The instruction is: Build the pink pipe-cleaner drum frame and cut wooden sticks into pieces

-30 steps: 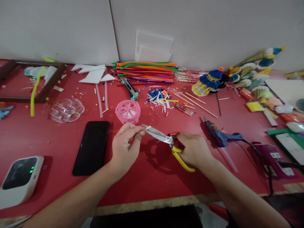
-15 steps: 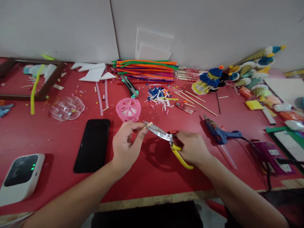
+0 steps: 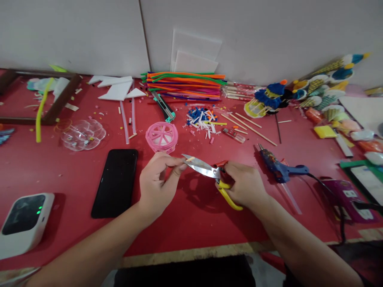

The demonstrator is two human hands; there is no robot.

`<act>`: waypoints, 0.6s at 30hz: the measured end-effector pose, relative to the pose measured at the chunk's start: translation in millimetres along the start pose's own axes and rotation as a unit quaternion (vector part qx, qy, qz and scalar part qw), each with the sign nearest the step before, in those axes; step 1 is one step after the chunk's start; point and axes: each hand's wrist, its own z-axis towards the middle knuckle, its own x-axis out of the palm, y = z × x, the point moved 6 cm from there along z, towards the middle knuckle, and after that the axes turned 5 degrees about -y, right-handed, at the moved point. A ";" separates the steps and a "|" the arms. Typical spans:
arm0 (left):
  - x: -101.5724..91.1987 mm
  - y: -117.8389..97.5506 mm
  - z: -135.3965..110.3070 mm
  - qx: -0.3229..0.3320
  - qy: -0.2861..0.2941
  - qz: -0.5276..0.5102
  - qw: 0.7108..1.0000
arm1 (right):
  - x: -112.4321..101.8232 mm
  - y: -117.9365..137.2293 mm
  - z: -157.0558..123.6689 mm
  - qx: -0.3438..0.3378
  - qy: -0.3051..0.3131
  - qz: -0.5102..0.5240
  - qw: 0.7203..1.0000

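Note:
My left hand (image 3: 160, 177) pinches a short pale wooden stick (image 3: 190, 159) between thumb and forefinger, most of it hidden by the fingers. Its free end lies between the blades of the scissors (image 3: 206, 169), whose tips point left toward my fingers. My right hand (image 3: 245, 183) grips the scissors by their handles, one yellow and one red; the blades stand slightly apart around the stick. Just beyond my left hand sits a pink round openwork piece (image 3: 162, 136) with spokes. Cut scraps in blue, white and orange lie in a pile (image 3: 203, 119) behind the scissors.
A black phone (image 3: 115, 183) and a white device (image 3: 26, 223) lie on the left. To the right are a blue glue gun (image 3: 279, 165) with its cord and several wooden sticks (image 3: 254, 131). Pipe cleaners (image 3: 184, 85) and a box cutter (image 3: 163, 107) lie at the back.
The stick's end now sits deeper between the blades, which look a little wider apart. Both hands stay nearly in place; the view has shifted slightly.

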 end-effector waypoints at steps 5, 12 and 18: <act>1.4 -0.5 -0.7 0.005 0.018 0.010 1.000 | -1.7 1.2 0.6 -0.001 0.003 0.007 1.000; 1.0 -1.8 -0.9 0.017 0.014 0.014 1.000 | 0.0 2.2 -1.1 0.000 0.026 -0.021 0.999; 1.5 -4.9 -0.8 0.042 -0.001 0.021 0.999 | -0.7 4.0 -2.7 -0.010 0.047 -0.016 0.999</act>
